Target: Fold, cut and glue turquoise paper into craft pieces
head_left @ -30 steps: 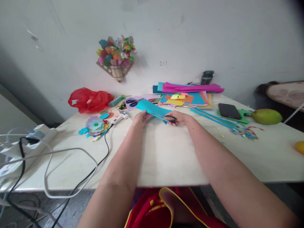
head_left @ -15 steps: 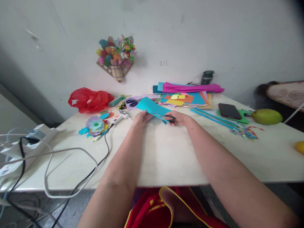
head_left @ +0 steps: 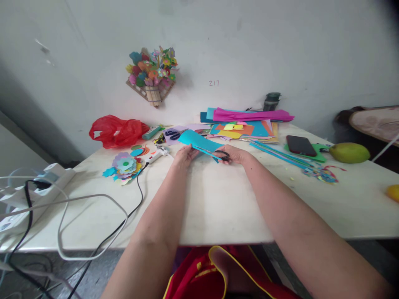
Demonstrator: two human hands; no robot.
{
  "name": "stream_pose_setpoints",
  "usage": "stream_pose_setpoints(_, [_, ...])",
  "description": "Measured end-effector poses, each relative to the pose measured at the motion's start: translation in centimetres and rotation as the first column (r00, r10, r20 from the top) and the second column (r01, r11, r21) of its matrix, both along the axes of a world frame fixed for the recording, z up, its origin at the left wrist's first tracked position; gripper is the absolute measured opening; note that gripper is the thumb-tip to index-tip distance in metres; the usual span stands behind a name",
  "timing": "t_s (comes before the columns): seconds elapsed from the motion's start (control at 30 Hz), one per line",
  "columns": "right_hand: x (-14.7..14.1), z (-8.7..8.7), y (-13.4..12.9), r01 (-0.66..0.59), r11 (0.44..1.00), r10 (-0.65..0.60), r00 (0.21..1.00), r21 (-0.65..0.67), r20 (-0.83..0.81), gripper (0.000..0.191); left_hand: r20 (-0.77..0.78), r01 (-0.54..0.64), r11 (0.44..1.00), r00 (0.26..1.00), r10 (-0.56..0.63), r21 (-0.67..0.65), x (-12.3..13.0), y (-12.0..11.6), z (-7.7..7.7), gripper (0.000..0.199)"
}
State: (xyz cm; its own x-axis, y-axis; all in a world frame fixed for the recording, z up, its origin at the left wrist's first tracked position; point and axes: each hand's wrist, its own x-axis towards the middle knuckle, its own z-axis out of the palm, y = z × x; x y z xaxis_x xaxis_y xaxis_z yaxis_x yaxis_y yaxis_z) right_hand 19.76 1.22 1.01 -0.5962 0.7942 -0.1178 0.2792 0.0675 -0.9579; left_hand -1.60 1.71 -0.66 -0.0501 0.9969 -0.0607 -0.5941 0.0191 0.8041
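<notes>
A sheet of bright blue craft paper (head_left: 199, 140) is held up just above the table's middle. My left hand (head_left: 186, 154) pinches its lower left edge between thumb and fingers. My right hand (head_left: 231, 154) is wrapped round the black handles of a pair of scissors (head_left: 223, 155). The scissor blades lie along the sheet's near long edge, pointing left toward my left hand. A narrow strip hangs at that edge, below the blades. How far the blades are apart I cannot make out.
Left of my hands lie a glue gun (head_left: 157, 154), stacked paper flowers (head_left: 124, 165) and a white power strip (head_left: 40, 197) with trailing cables. Colored sheets (head_left: 246, 128) fill the back. At right are blue strips (head_left: 277, 154), a phone (head_left: 301, 145) and a green mango (head_left: 349, 153).
</notes>
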Motion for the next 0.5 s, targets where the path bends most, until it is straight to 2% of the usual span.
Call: stream_pose_setpoints(0.5, [0.06, 0.6, -0.63, 0.034, 0.999, -0.034, 0.999, 0.038, 0.016, 0.022, 0.01, -0.021, 0.999, 1.0, 0.022, -0.043, 0.33, -0.37, 0.46, 0.01])
